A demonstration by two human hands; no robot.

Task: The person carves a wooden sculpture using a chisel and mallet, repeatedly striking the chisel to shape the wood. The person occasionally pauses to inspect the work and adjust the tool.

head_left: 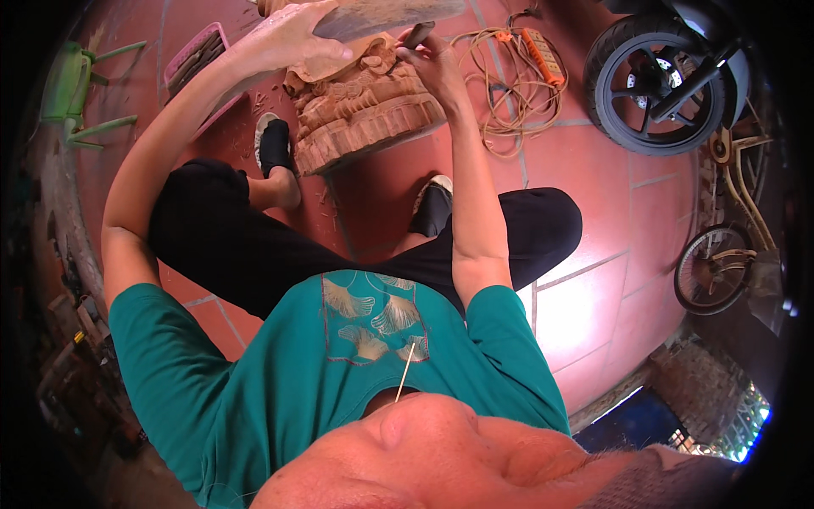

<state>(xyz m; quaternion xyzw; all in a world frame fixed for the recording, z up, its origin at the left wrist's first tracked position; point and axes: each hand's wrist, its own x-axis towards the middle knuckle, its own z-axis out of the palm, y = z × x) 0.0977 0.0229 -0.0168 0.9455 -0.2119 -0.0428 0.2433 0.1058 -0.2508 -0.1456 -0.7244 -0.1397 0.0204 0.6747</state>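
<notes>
The carved wooden block is sitting on the red tiled floor in front of the seated person, between the two black shoes, the left shoe beside its near-left corner and the right shoe just below its near-right end. Its long axis is running from lower left to upper right across the view, with the ridged, layered carving facing toward the person and the top surface tilting up toward the hands.

The right hand is closing around a slim dark chisel, fingers curled tight on the shaft; the tool is slanting from upper right down to lower left, its tip meeting the upper edge of the carving. The left hand is gripping a broad, flat grey mallet-like piece that is stretching out to the right above the block; the fingers are wrapping over its near end, and the palm side is resting just above the carving's upper-left part.

Further out, a pink tray is lying on the floor to the left, a green plastic chair beyond it. A coiled cord with an orange power strip is lying to the right of the block, and a motorbike wheel is standing farther right, with a small bicycle wheel below it.
</notes>
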